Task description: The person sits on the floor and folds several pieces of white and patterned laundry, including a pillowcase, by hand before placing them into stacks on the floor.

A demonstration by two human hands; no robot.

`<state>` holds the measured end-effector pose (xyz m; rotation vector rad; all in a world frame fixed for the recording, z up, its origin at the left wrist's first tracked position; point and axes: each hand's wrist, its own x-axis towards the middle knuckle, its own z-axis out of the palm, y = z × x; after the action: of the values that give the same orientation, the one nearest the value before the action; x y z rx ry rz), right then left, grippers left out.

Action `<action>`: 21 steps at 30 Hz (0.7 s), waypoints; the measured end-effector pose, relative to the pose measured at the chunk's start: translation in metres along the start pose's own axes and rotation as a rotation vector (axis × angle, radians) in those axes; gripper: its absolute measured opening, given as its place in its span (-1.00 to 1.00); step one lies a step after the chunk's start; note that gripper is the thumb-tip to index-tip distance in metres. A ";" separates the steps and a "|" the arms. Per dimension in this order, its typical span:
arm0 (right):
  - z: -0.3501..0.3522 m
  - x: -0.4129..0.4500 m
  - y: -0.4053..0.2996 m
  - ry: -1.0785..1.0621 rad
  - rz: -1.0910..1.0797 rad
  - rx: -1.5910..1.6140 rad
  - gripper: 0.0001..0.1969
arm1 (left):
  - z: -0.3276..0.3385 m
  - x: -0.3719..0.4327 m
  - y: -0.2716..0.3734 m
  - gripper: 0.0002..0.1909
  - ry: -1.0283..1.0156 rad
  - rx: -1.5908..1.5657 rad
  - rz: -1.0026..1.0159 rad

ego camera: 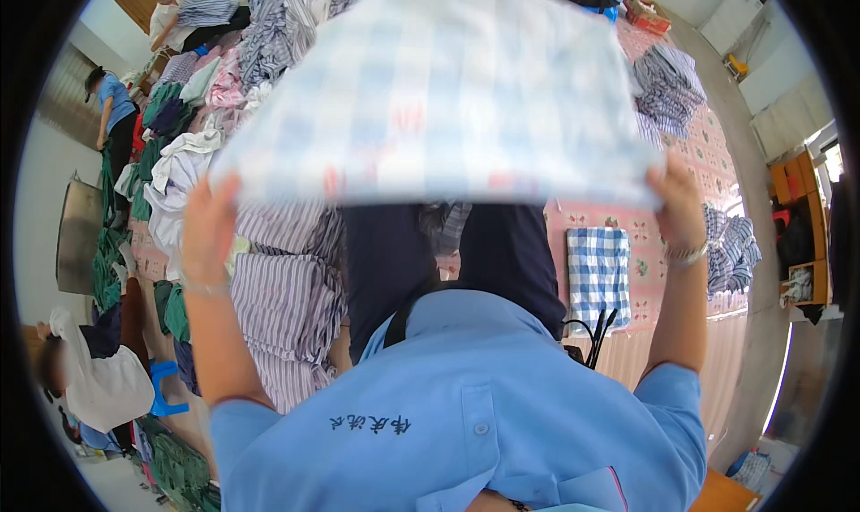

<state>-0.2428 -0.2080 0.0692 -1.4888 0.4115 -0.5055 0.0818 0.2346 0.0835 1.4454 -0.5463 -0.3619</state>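
A blue-and-white checked cloth [443,102] with small red marks is stretched out before me, blurred by motion. My left hand [209,223] grips its near left corner, and my right hand [675,199] holds the near right corner. The cloth hides what lies behind it. On the pink floor covering to the right of my legs rests a folded blue-and-white checked cloth [598,277]. Stacks of folded striped cloth [285,304] lie to the left of my legs.
Heaped garments and linen [269,28] spread along the left and far side. More striped bundles [668,89] [731,250] lie at right. Several people are at the left, one beside a blue plastic stool [166,388]. Wooden shelving [803,203] stands far right.
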 end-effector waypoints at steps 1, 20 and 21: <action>0.005 -0.022 0.020 -0.006 0.090 0.004 -0.69 | -0.006 -0.030 -0.026 -0.62 0.031 0.070 -0.083; 0.011 0.098 0.218 0.047 0.542 -0.075 -0.77 | -0.008 0.022 -0.237 -0.76 0.116 -0.203 -0.621; 0.012 0.102 0.218 0.054 0.501 -0.122 -0.79 | -0.012 0.027 -0.241 -0.76 0.136 -0.106 -0.582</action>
<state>-0.1372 -0.2521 -0.1428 -1.4229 0.8425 -0.1228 0.1329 0.2047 -0.1517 1.4956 0.0163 -0.7327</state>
